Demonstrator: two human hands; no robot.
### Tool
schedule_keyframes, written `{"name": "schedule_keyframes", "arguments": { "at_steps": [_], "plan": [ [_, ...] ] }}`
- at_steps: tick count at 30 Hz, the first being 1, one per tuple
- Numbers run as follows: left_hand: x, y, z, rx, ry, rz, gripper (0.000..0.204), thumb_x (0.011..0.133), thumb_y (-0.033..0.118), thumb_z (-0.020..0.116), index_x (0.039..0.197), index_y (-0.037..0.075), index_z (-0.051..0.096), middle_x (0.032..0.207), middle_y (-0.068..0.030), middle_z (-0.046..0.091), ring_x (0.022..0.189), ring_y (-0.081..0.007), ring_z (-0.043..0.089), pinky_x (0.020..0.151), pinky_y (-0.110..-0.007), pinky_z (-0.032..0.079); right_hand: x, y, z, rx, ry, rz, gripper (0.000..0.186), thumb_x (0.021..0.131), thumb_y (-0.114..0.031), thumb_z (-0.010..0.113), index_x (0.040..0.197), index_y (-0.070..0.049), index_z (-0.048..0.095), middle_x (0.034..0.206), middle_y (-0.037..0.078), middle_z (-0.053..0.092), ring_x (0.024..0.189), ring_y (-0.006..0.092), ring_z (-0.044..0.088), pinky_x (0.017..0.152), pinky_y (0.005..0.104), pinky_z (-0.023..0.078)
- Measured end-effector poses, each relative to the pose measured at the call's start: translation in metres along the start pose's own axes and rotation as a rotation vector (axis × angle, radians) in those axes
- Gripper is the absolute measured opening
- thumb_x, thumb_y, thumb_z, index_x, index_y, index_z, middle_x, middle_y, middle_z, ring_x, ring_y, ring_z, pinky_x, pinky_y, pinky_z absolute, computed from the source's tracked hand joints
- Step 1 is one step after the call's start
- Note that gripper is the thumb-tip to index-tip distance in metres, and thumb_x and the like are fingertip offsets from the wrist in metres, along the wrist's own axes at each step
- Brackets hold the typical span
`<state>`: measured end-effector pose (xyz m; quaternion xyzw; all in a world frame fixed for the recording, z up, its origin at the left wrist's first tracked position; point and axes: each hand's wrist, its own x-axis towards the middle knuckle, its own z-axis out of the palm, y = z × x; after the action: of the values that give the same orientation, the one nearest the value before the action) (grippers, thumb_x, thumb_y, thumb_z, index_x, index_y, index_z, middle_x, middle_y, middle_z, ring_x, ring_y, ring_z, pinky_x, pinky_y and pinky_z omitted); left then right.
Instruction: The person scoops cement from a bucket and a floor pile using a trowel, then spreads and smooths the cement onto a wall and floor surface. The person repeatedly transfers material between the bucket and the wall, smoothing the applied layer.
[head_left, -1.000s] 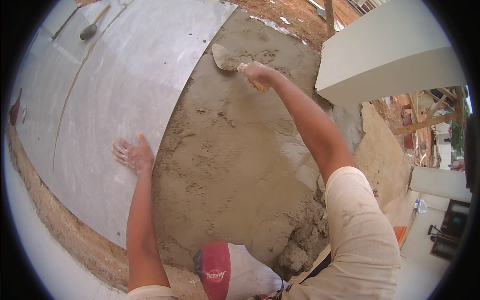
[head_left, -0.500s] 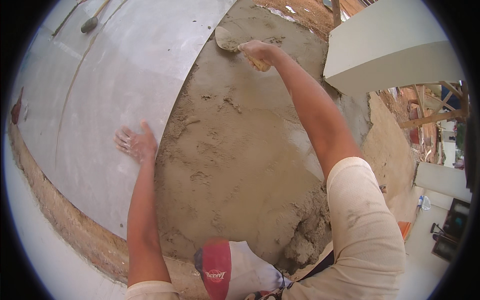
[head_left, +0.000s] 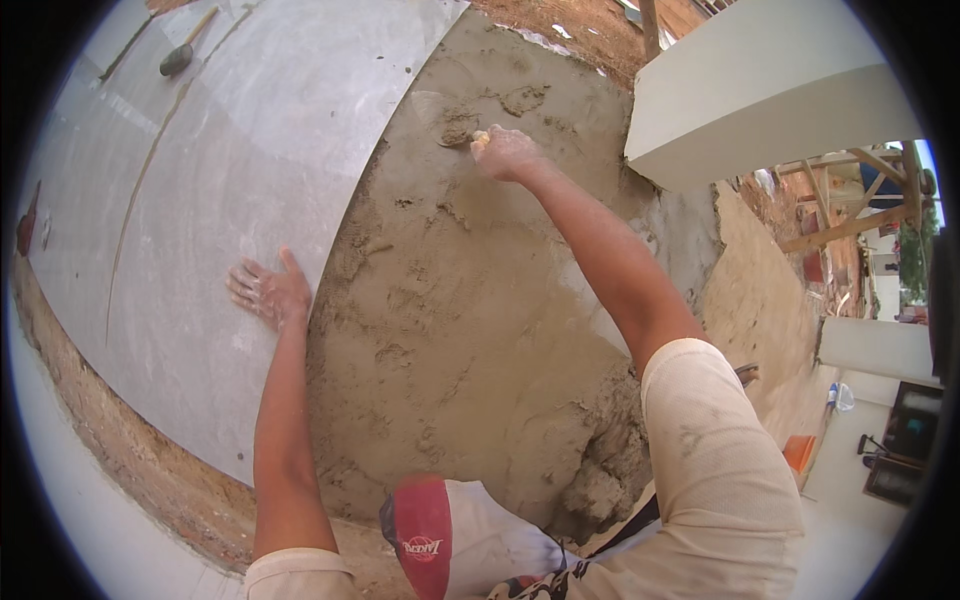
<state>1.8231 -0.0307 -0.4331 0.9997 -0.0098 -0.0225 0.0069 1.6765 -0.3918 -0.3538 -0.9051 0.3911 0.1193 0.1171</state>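
My right hand (head_left: 508, 153) is closed round the handle of a trowel, reaching to the far part of a bed of wet grey-brown mortar (head_left: 450, 300). The rounded trowel blade (head_left: 440, 117) lies on the mortar, with some mortar on it. My left hand (head_left: 272, 290) rests flat with fingers spread on a large light-grey tile (head_left: 230, 200), close to the tile's edge beside the mortar. Both hands are dusted with pale cement.
A mallet (head_left: 178, 60) with a dark head lies on the tiles at the far left. A heap of mortar (head_left: 600, 480) sits near my right knee. To the right stands a pale square pillar (head_left: 760, 110); an orange object (head_left: 799, 452) lies farther right.
My right hand has drawn the trowel nearer and slightly left over the mortar, and the blade now carries a lump. My left hand has stayed on the tile. The view has shifted slightly.
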Motion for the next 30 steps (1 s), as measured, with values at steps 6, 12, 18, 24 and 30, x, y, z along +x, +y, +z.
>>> {"name": "schedule_keyframes", "arguments": {
  "at_steps": [6, 12, 18, 24, 30],
  "plan": [
    [0.001, -0.002, -0.007, -0.039, 0.016, -0.005, 0.087, 0.097, 0.063, 0.032, 0.154, 0.000, 0.016, 0.161, -0.0212, 0.009, 0.150, -0.0357, -0.001, 0.122, -0.047, -0.003, 0.029, 0.048, -0.012, 0.031, 0.010, 0.224, 0.053, 0.096, -0.038, 0.044, 0.134, -0.001, 0.050, 0.134, 0.019, 0.057, 0.126, 0.0323, 0.054, 0.104, 0.0426, 0.044],
    [0.001, -0.005, 0.001, -0.034, 0.031, 0.001, 0.087, 0.097, 0.064, 0.031, 0.154, -0.001, 0.016, 0.161, -0.0211, 0.010, 0.150, -0.0358, -0.002, 0.122, -0.047, -0.002, 0.034, 0.117, -0.013, 0.050, 0.092, 0.363, 0.054, 0.096, -0.039, 0.041, 0.130, 0.001, 0.056, 0.135, 0.021, 0.056, 0.126, 0.0361, 0.053, 0.106, 0.0440, 0.042],
    [0.002, -0.005, 0.010, -0.009, 0.130, 0.013, 0.088, 0.095, 0.066, 0.036, 0.153, 0.000, 0.023, 0.159, -0.0211, 0.020, 0.150, -0.0367, 0.007, 0.122, -0.048, 0.003, 0.020, 0.134, -0.018, 0.064, -0.003, 0.412, 0.045, 0.095, -0.031, 0.040, 0.127, -0.006, 0.062, 0.135, 0.016, 0.058, 0.128, 0.0313, 0.054, 0.106, 0.0417, 0.043],
    [-0.002, 0.002, 0.006, 0.011, 0.126, 0.039, 0.088, 0.095, 0.066, 0.036, 0.152, -0.001, 0.024, 0.159, -0.0216, 0.021, 0.149, -0.0379, 0.009, 0.121, -0.049, 0.005, -0.038, 0.141, -0.008, 0.604, -0.193, 0.435, 0.041, 0.096, -0.036, 0.043, 0.109, -0.002, 0.063, 0.084, 0.014, 0.068, 0.073, 0.0274, 0.067, 0.070, 0.0418, 0.053],
    [-0.001, -0.005, 0.001, 0.037, 0.077, 0.038, 0.087, 0.096, 0.063, 0.034, 0.152, -0.002, 0.021, 0.160, -0.0231, 0.017, 0.150, -0.0394, 0.005, 0.121, -0.050, 0.003, -0.227, 0.151, -0.012, 0.697, -0.248, 0.355, 0.047, 0.093, -0.045, 0.058, 0.112, -0.002, 0.060, 0.070, 0.004, 0.057, 0.058, 0.0134, 0.057, 0.058, 0.0336, 0.049]
  ]
}}
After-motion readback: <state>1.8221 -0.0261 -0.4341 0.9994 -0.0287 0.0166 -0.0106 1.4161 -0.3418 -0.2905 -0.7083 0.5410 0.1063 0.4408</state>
